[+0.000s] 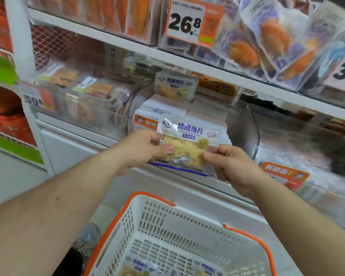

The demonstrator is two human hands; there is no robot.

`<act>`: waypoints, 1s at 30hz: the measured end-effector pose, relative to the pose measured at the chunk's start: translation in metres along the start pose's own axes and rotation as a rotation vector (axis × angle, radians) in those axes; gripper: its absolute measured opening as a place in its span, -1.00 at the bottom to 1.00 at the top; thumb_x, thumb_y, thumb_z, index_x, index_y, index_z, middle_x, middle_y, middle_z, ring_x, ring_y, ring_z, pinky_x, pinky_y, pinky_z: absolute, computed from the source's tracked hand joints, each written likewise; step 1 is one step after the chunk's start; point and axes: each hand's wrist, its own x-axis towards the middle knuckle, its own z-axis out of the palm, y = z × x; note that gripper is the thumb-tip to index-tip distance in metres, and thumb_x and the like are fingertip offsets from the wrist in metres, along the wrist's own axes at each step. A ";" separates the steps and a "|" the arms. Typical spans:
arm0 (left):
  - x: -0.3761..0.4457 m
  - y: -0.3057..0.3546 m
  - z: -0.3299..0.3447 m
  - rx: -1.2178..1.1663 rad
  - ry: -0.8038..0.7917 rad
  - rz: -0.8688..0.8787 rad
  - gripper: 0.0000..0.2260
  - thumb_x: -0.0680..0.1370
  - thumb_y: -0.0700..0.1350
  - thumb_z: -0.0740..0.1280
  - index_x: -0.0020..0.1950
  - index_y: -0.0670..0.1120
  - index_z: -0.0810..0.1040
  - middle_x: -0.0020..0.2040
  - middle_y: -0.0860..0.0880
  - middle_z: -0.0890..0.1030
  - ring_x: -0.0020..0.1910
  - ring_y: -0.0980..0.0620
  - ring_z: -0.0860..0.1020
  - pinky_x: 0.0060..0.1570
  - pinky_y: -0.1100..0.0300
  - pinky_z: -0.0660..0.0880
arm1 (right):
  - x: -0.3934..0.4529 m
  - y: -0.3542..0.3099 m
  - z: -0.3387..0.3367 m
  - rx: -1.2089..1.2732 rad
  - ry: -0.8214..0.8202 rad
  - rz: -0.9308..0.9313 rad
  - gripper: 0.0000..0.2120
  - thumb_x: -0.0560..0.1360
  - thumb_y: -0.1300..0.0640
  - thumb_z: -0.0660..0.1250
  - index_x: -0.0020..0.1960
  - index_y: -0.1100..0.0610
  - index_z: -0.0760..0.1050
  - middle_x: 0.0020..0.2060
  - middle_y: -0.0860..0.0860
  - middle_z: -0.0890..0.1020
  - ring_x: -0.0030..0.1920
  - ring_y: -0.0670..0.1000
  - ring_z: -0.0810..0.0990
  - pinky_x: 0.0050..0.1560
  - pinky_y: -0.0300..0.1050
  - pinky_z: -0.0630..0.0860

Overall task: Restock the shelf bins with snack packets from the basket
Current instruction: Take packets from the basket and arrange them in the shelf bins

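Both hands hold one fish snack packet (184,144) in front of the clear shelf bin (245,128): the left hand (141,150) pinches its left edge with thumb and fingers, and the right hand (230,163) pinches the right edge. The packet is not yet in the bin, which already has a row of matching packets (163,111) standing inside. In the white basket (167,222) below, at least two more packets (136,266) lie at the bottom, so restocking looks well along but unfinished.
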 end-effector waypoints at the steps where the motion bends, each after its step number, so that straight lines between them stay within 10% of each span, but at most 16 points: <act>1: -0.001 0.003 0.000 0.018 -0.003 0.016 -0.81 0.44 -0.04 0.46 0.05 0.04 0.62 0.01 0.05 0.66 -0.04 0.10 0.60 0.07 0.22 0.48 | 0.000 -0.005 0.003 0.015 0.010 -0.020 -0.86 0.55 0.32 0.33 -0.15 0.17 0.54 -0.58 -0.12 0.43 -0.56 -0.12 0.22 -0.50 -0.27 0.15; 3: 0.003 0.006 -0.003 0.133 0.029 0.063 -0.55 0.37 0.11 0.45 0.17 -0.10 0.64 0.09 -0.02 0.66 0.04 0.06 0.62 0.10 0.18 0.49 | 0.001 -0.013 0.007 0.014 0.049 -0.093 -0.81 0.56 0.37 0.31 -0.19 0.17 0.56 -0.58 -0.14 0.47 -0.58 -0.14 0.28 -0.53 -0.32 0.21; 8: 0.016 0.016 -0.014 0.349 0.443 0.280 -0.73 0.48 0.05 0.47 0.11 -0.06 0.66 -0.18 0.18 0.56 -0.25 0.27 0.48 -0.07 0.26 0.44 | 0.013 -0.035 -0.003 -0.158 0.355 -0.425 -0.85 0.52 0.27 0.40 -0.16 0.06 0.62 -0.54 -0.16 0.57 -0.53 -0.19 0.45 -0.48 -0.34 0.38; 12: 0.024 0.017 -0.026 0.559 0.701 0.328 -0.69 0.53 0.05 0.39 0.22 -0.05 0.60 0.15 0.03 0.50 0.20 -0.02 0.45 0.27 0.02 0.39 | 0.044 -0.043 -0.016 -0.226 0.491 -0.468 -0.92 0.51 0.08 0.44 -0.14 -0.02 0.69 -0.47 -0.04 0.59 -0.46 0.02 0.46 -0.37 -0.05 0.42; 19: 0.038 0.010 -0.023 0.707 0.628 0.168 -0.50 0.59 0.10 0.26 0.51 -0.01 0.33 0.54 0.04 0.23 0.50 -0.01 0.16 0.46 -0.01 0.13 | 0.108 -0.051 -0.007 -0.383 0.547 -0.383 -0.84 0.51 0.01 0.43 0.05 0.02 0.70 -0.25 -0.09 0.69 -0.20 0.02 0.65 -0.10 0.03 0.62; 30: 0.050 0.005 -0.018 0.631 0.709 0.097 -0.54 0.56 0.09 0.29 0.44 0.00 0.41 0.45 -0.06 0.24 0.44 -0.09 0.18 0.46 0.02 0.15 | 0.175 -0.056 -0.011 -0.386 0.588 -0.216 -0.84 0.52 -0.03 0.41 -0.02 0.06 0.59 -0.03 0.12 0.68 -0.01 0.20 0.64 0.12 0.08 0.58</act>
